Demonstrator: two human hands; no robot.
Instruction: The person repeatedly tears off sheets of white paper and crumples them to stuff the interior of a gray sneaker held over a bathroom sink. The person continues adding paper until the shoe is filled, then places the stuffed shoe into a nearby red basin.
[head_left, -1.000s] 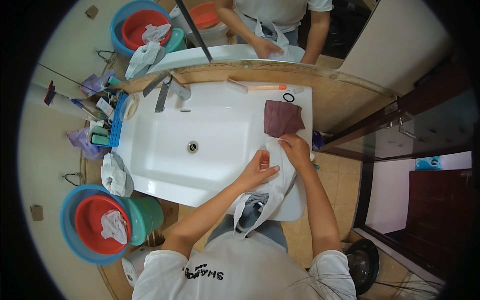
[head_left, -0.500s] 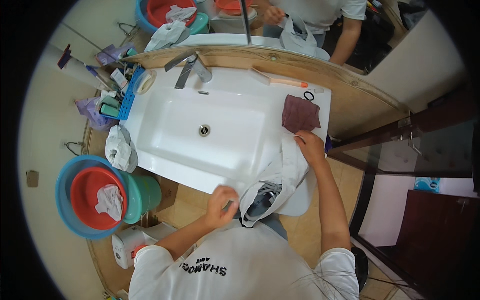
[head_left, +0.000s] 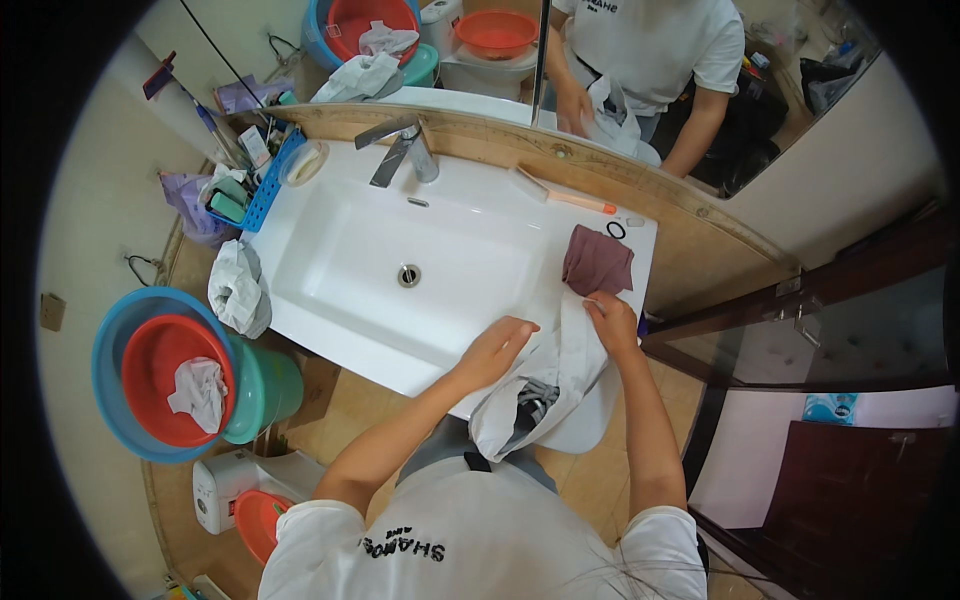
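A white cloth (head_left: 560, 360), bunched and hanging over the front right edge of the washbasin (head_left: 330, 345), has a wide opening toward my body. Dark grey, striped fabric (head_left: 537, 400) shows inside it. Close to its upper end, my right hand (head_left: 612, 322) pinches the white cloth between thumb and fingers. My left hand (head_left: 497, 350) is over the basin's front rim at the cloth's left side, fingers stretched out and holding nothing visible; contact with the cloth is unclear. Just beyond my right hand lies a folded maroon cloth (head_left: 598, 260) on the countertop.
A chrome faucet (head_left: 420, 150) stands at the back. An orange-handled tool (head_left: 575, 198) and black ring (head_left: 616, 231) lie back right. Leftward are a blue basket (head_left: 270, 190), a crumpled white cloth (head_left: 238, 287), and a red basin (head_left: 150, 400) nested in a blue one (head_left: 110, 350).
My left hand has moved up and right from beside the cloth's opening, its curled fingers now stretched out. My right hand keeps its pinch; the opening has partly folded over. The view has shifted slightly.
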